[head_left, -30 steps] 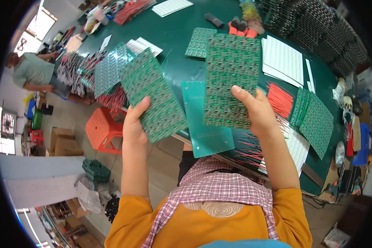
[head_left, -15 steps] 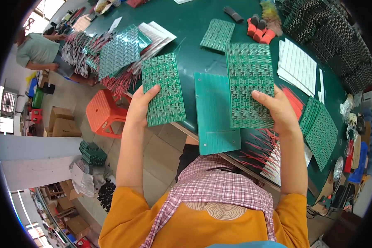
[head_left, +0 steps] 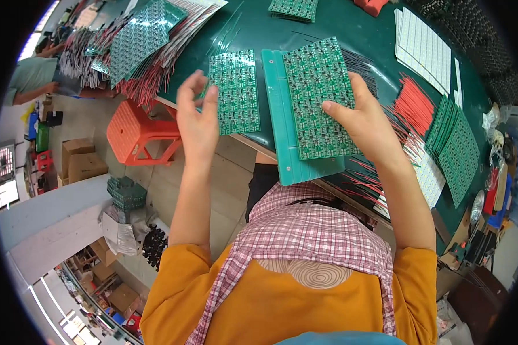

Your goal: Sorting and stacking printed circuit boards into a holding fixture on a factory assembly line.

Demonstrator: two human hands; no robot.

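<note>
My left hand [head_left: 197, 115] has its fingers apart and holds nothing. Just beside it, a green circuit board panel [head_left: 234, 92] packed with small components lies at the table's near edge. In my right hand [head_left: 367, 118] is another green circuit board panel [head_left: 321, 100], thumb on its face and fingers hidden around the right edge. This panel is slightly tilted over a long teal fixture plate [head_left: 277, 109], covering much of it. Whether the panel touches the plate, I cannot tell. The plate's near end sticks out past the table edge.
On the green table [head_left: 244, 29] lie a red wire bundle [head_left: 413, 99], white strip panels [head_left: 423, 49] and stacked green boards [head_left: 457, 152]. Wired boards [head_left: 141, 40] are heaped at the far left. A red stool [head_left: 135, 132] stands left of the table. Another person [head_left: 31, 77] is at far left.
My left hand has let go of its circuit board panel, which now lies on the table. My right hand has brought its panel leftward over the teal plate. The whole view has shifted.
</note>
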